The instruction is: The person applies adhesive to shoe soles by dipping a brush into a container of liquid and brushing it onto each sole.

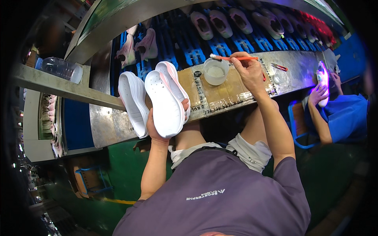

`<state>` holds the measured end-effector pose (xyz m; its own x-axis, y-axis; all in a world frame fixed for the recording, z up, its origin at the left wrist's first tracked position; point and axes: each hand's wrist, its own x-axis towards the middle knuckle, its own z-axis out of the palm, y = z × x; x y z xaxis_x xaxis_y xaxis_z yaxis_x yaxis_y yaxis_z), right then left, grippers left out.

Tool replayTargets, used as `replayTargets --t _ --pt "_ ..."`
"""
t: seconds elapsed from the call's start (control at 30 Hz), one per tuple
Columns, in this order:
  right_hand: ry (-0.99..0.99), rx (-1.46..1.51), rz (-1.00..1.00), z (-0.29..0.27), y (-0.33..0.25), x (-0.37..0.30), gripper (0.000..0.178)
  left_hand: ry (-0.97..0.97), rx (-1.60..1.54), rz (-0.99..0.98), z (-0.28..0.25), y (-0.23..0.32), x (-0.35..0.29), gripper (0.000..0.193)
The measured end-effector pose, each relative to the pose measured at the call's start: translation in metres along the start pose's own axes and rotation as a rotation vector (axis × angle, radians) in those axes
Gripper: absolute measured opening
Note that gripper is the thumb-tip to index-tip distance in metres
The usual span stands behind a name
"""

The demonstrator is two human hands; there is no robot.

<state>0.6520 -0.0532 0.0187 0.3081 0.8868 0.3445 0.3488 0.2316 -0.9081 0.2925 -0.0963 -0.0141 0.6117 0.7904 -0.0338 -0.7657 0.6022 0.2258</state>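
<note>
My left hand (154, 128) is closed around a white shoe sole (163, 104), its toe end up and its inner side facing me. Just behind it is a second sole with a pink edge (169, 69); whether my hand also grips that one I cannot tell. Another white sole (132, 100) is to their left, at the bench edge. In my right hand (248, 70) is a brush with an orange handle (246, 58), pinched between the fingers. The brush's tip is over the rim of a translucent plastic cup (215, 72) that has whitish contents.
Taped cardboard (220, 94) covers part of the metal bench (299, 65). A red cutter (279, 67) lies to the right. Beyond is a blue conveyor rack (195, 56) bearing several shoes. A metal bar (71, 90) crosses at left, near a plastic bottle (59, 69). A co-worker in blue (348, 118) handles a shoe at right.
</note>
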Motion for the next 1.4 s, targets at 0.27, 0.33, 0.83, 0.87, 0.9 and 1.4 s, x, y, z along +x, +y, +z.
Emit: replayTargets --t 0.27,0.33,0.83,0.87,0.9,1.4 --pt "-0.233 -0.404 0.035 -0.004 -0.028 0.0 0.022 -0.008 0.375 -0.048 0.023 0.004 0.005 0.117" --pt "-0.174 -0.376 -0.005 -0.006 -0.033 0.001 0.022 -0.014 0.454 -0.032 0.03 0.007 0.008 0.122" --pt "-0.461 0.195 -0.177 0.001 -0.065 -0.029 0.017 -0.063 0.577 -0.182 0.014 0.025 0.028 0.119" --pt "-0.494 0.184 -0.225 0.006 -0.067 -0.031 0.017 -0.072 0.562 -0.184 0.016 0.025 0.028 0.115" --pt "-0.528 0.164 -0.27 0.01 -0.069 -0.032 0.016 -0.08 0.549 -0.186 0.018 0.025 0.028 0.112" --pt "-0.629 0.14 -0.184 -0.004 -0.086 -0.039 0.012 -0.074 0.961 -0.015 0.06 0.06 0.039 0.124"
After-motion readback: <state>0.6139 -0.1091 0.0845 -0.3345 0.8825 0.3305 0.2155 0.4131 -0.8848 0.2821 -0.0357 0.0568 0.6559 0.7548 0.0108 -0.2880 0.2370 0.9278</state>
